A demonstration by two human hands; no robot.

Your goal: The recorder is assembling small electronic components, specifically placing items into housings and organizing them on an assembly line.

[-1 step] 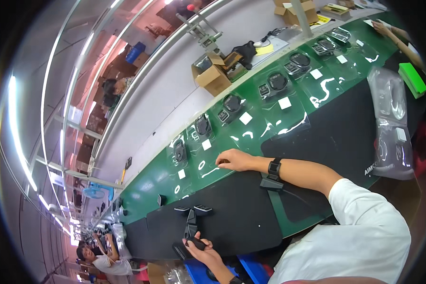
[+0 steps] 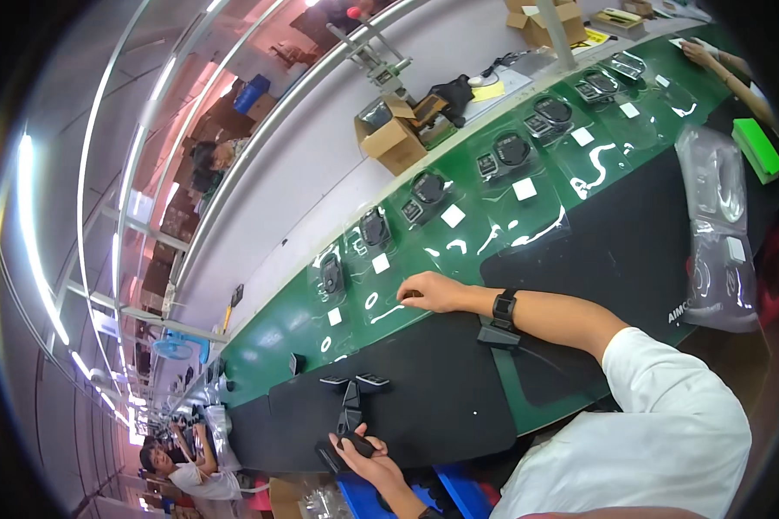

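My left hand [image 2: 370, 458] is low in the picture, fingers wrapped round a small black rounded object [image 2: 357, 445]. Just beyond it, on the black mat [image 2: 441, 389], lie black angular parts [image 2: 350, 406] with two flat pads [image 2: 372, 380]. My right hand [image 2: 431, 292] reaches in from the right, a dark band on its wrist. Its fingers are curled at the near edge of a clear plastic sheet or bag on the green bench; anything between them is hidden. Beyond it, clear packs with black devices [image 2: 428, 186] lie in a row, with white squares [image 2: 452, 215] beside them.
Long clear packaging [image 2: 718, 225] hangs at the right by a green block [image 2: 757, 150]. An open cardboard box [image 2: 391, 134] stands behind the bench. Another person's hand [image 2: 697, 54] is at far right; a seated person [image 2: 190, 476] is at lower left. Blue bins [image 2: 463, 493] sit below the bench edge.
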